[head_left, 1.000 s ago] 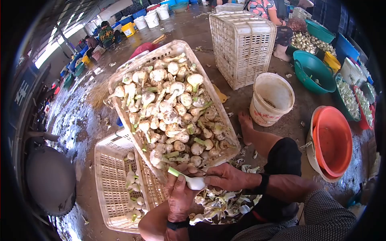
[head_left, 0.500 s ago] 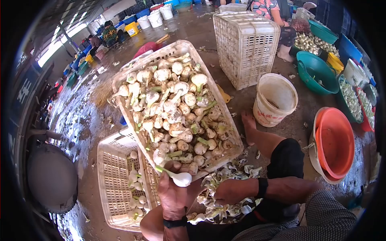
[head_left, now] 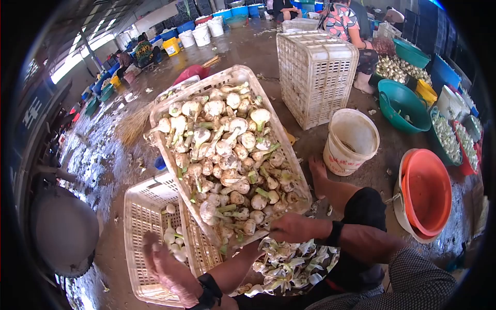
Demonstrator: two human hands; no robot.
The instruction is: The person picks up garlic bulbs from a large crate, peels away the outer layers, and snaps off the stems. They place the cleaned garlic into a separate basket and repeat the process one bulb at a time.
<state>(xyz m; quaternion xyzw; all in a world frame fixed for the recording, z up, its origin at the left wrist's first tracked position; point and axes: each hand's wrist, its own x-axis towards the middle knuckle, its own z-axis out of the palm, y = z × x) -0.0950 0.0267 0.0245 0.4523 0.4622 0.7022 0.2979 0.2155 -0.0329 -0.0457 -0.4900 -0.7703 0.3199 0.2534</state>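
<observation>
A beige plastic crate is heaped with unpeeled garlic bulbs with short stems. Below it at the left stands a second crate, where several clean white garlic bulbs lie. My left hand is over this lower crate, its fingers stretched out and nothing in them. At the front edge of the heaped crate, my right hand is closed; what its fingers hold, if anything, is hidden. Beneath the right wrist spreads a pile of garlic peelings.
A white bucket stands ahead of my bare foot. Nested red basins are at the right, a green basin beyond them. An upturned crate stands at the back near a seated person. A straw broom lies left.
My left hand has moved left and down from the heaped crate's front edge to the lower crate and let go of a white garlic bulb. My right hand has risen toward the heaped crate.
</observation>
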